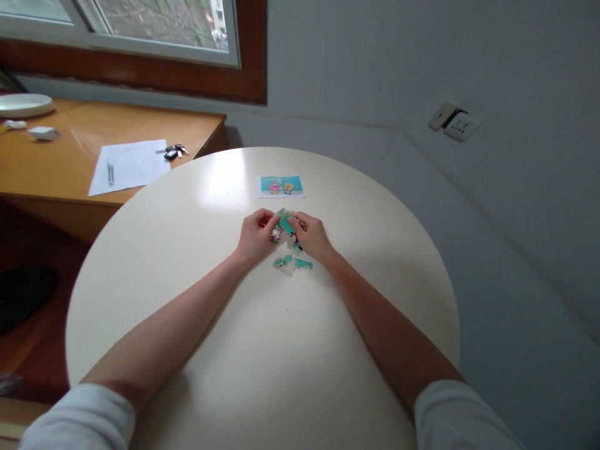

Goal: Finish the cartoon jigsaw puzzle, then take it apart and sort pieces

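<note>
On a round cream table [262, 350], my left hand [255, 236] and my right hand [312, 237] meet over a small cluster of teal and white jigsaw pieces [284, 228]. Both hands have their fingers curled and pinched on pieces of that cluster. Two or three more loose pieces [293, 264] lie on the table just below my hands. A small colourful cartoon picture card [280, 185] lies flat beyond my hands, toward the far edge.
To the left stands a wooden desk [60, 169] with a sheet of paper [129, 165], a pen, keys [173, 152], a white plate [23, 105] and a small white object. A window is above it. A wall socket [457, 122] is at right.
</note>
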A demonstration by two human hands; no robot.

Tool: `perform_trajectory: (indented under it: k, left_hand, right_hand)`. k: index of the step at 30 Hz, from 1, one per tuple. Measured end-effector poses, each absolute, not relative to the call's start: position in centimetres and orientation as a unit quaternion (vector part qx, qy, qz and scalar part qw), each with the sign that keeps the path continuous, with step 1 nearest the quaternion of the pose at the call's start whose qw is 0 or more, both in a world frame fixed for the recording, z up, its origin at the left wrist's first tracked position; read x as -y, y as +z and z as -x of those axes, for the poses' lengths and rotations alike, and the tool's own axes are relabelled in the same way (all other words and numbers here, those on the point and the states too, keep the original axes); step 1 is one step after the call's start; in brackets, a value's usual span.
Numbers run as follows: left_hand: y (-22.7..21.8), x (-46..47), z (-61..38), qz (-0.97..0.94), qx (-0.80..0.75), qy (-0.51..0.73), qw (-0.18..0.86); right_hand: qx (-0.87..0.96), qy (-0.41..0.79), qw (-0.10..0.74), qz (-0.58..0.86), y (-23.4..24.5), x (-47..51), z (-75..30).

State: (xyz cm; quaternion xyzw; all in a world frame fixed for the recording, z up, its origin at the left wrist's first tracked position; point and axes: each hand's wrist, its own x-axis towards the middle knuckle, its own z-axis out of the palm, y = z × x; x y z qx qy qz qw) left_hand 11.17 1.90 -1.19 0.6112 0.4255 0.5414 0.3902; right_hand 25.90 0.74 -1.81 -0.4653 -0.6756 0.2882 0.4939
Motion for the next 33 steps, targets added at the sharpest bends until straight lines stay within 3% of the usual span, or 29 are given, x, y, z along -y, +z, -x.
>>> perform_trajectory:
  k: [7,19,33]
  left_hand:
    - [-0.9,-1.8,-11.0,-0.599,-0.424,0.552,0.396]
    - [-1.9,-2.2,-11.1,-0.617,-0.405,0.526,0.423]
    - [-2.1,-2.4,-11.2,-0.599,-0.413,0.535,0.429]
  right_hand:
    - [0.647,0.345,0.513,0.447,-2.0,-0.7,-25.8]
    - [0.679,0.250,0.518,0.456,-2.0,-1.1,-26.1]
    - [0.597,0.362,0.543,0.466,-2.6,-1.6,-26.0]
